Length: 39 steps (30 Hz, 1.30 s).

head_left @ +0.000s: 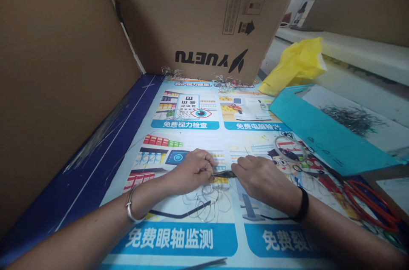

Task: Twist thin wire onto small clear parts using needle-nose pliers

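Observation:
My right hand (262, 178) is closed around a slim dark tool (227, 174) with a narrow tip pointing left; its exact kind does not show. My left hand (191, 172) is closed in a pinch, its fingertips at the tool's tip. What lies between those fingers is too small to make out. Just below both hands, thin looped wires (207, 202) lie tangled on the printed sheet (223, 214). A bangle sits on my left wrist and a black band on my right.
Cardboard panels (198, 14) stand at the back and left. More wire tangles (223, 82) lie at the panel's foot. To the right are a tape roll (290, 148), a turquoise box (319, 129) with a dark wire pile (348, 119), a yellow bag (295, 65) and an orange-red coil (370, 204).

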### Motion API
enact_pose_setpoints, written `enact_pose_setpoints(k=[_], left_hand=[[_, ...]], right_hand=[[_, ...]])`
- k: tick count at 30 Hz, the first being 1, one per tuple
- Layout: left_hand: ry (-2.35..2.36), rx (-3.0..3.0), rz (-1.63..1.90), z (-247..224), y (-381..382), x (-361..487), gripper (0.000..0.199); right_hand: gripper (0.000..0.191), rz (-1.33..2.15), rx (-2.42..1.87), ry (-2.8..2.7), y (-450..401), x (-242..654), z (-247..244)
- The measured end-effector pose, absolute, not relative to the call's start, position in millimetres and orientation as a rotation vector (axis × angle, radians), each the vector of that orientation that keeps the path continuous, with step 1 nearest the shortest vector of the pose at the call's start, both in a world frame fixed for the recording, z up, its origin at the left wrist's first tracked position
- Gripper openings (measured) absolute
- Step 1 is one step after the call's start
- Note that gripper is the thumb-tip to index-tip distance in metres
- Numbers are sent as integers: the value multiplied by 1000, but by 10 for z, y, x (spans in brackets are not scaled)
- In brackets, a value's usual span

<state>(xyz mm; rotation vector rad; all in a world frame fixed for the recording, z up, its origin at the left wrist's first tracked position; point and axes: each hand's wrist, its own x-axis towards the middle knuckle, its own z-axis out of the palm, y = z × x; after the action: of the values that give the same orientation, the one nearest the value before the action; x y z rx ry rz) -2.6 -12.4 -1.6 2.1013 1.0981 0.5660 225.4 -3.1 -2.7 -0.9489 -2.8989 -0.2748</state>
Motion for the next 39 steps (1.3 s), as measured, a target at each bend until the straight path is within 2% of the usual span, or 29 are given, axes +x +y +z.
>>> enact_pose_setpoints(k=[12, 26, 39], left_hand=[[1090, 2083, 612, -14, -119, -25, 21], [1126, 2057, 594, -39, -117, -21, 21], [1178, 2020, 681, -24, -122, -29, 21]], right_hand=[[15, -1, -1111, -2969, -15, 2224, 78], [19, -113, -1083, -2924, -55, 2226, 52], [20, -52, -1101, -2809, 27, 2370, 96]])
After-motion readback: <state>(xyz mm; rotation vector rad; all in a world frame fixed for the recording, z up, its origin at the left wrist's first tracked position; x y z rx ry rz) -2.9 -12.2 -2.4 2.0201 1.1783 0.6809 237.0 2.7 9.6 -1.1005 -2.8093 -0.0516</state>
